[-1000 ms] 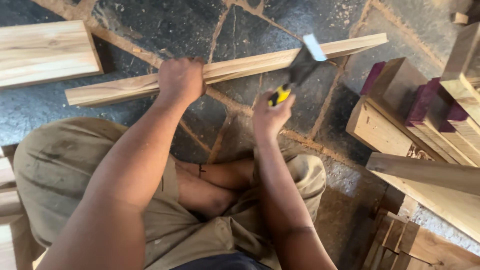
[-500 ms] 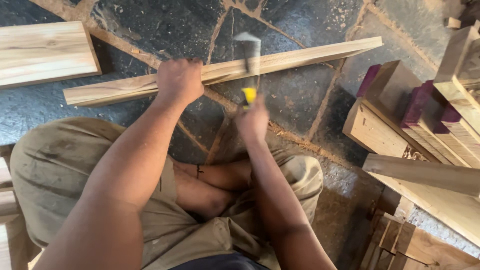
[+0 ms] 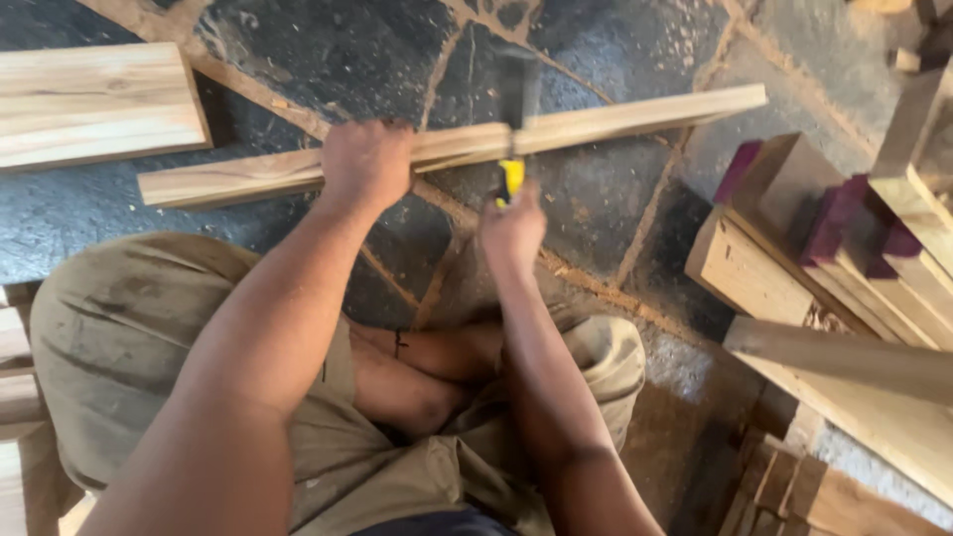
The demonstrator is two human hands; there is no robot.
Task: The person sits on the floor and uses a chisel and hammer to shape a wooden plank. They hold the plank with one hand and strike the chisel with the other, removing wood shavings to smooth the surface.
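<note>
We find the strip (image 3: 615, 119) lying across the stone floor (image 3: 635, 208), ahead of our knees. The left hand (image 3: 365, 164) is closed over the strip, pinning it. The right hand (image 3: 511, 233) grips the hammer (image 3: 514, 109), head blurred at the strip. We advise square blows, with the left hand kept well aside.

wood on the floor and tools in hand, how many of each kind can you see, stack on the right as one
long wooden strip: 1
wide plank: 1
stack of wood blocks: 1
yellow-handled hammer: 1
hands: 2, left hand on the strip, right hand on the hammer
total: 6
</note>
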